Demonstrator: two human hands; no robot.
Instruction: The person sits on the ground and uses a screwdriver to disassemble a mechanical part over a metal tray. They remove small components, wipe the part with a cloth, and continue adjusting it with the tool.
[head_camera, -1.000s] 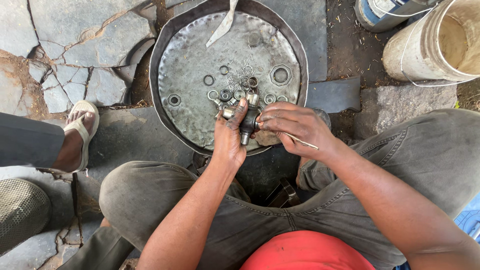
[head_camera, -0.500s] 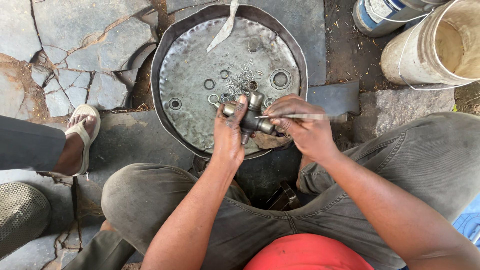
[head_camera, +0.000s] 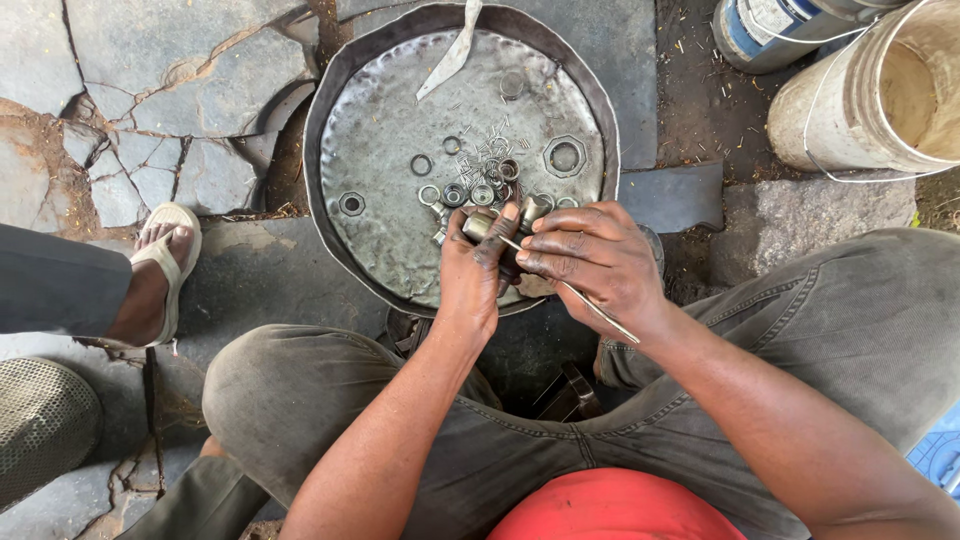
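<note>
Both forearms reach forward between the raised knees, hands meeting over the near rim of the pan (head_camera: 330, 120). Left hand (head_camera: 470, 270): palm turned inward, fingers curled, grip clenched on a small metal part (head_camera: 478, 224) held just above the pan. Right hand (head_camera: 590, 262): fingers bent over the part from the right, pinching a thin rod (head_camera: 600, 310) that slants back across the wrist. Rings and nuts (head_camera: 470, 190) lie loose in the pan. A sandalled foot (head_camera: 160, 265) stands left.
</note>
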